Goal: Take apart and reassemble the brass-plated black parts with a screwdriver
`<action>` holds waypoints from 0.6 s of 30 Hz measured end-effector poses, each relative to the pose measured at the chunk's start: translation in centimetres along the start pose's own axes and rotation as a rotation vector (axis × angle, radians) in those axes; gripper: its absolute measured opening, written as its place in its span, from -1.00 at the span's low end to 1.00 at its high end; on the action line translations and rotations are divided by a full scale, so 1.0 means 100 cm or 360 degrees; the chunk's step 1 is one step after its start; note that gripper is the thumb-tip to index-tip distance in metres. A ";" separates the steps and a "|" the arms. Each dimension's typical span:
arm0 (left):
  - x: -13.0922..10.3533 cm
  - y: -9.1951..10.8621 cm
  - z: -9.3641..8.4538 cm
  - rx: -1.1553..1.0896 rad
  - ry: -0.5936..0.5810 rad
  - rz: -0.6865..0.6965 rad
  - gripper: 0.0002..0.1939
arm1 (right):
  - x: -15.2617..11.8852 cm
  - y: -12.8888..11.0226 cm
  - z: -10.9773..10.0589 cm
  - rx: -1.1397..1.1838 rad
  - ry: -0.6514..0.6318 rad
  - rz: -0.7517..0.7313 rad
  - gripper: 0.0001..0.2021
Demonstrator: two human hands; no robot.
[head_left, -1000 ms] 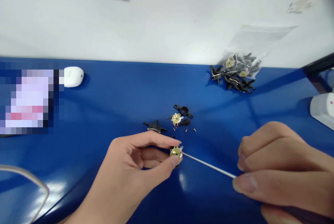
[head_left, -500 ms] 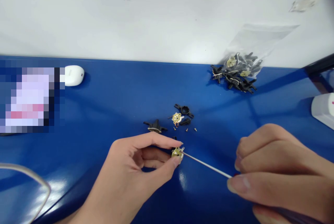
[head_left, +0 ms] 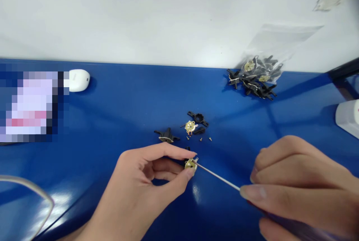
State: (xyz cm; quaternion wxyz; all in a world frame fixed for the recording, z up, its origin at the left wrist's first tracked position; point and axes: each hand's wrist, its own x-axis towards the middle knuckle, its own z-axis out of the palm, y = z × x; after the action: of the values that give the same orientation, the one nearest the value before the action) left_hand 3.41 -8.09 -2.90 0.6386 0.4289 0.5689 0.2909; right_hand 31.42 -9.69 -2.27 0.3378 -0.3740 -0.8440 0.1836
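Observation:
Between thumb and index finger, my left hand (head_left: 151, 181) pinches a small part with a round brass-coloured plate (head_left: 190, 165). My right hand (head_left: 297, 192) grips a screwdriver (head_left: 218, 176) with a thin metal shaft, whose tip touches the plate near its upper edge. Just beyond lie a loose brass disc (head_left: 190, 126), a black housing (head_left: 198, 117), a small black piece (head_left: 200, 131) and several tiny screws (head_left: 201, 139). A black part with a metal plate (head_left: 166, 135) sits behind my left hand's fingers.
Several black parts (head_left: 256, 87) lie at the back right beside a clear plastic bag (head_left: 280, 42) holding more. A white case (head_left: 79, 80) and a blurred-out screen (head_left: 33, 102) are at the left. A cable (head_left: 30, 184) curves at lower left; a white container (head_left: 347, 117) stands far right.
My right hand has shifted slightly left, with its fingers farther along the screwdriver. My left hand and the part it holds have stayed nearly still.

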 end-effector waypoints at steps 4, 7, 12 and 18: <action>-0.001 -0.002 0.000 0.0037 0.0030 0.0051 -0.90 | -0.003 -0.001 0.003 -0.0144 0.0095 0.0041 -0.84; -0.001 -0.002 0.002 0.0057 0.0058 0.0110 -0.91 | -0.004 -0.001 0.003 -0.0218 0.0137 -0.0018 -0.83; -0.001 -0.001 0.004 0.0138 0.0102 0.0225 -0.90 | 0.000 -0.010 0.001 -0.0284 0.0071 -0.0131 -0.85; -0.003 -0.002 0.002 0.0261 0.0124 0.0363 -0.85 | 0.009 -0.017 0.002 -0.0425 0.0100 -0.0110 -0.90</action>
State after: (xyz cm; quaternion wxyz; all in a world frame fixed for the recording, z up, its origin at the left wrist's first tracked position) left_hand 3.56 -8.53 -2.97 0.5416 0.5297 0.5628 0.3306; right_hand 29.96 -10.10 -1.07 0.3173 -0.3918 -0.8624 0.0460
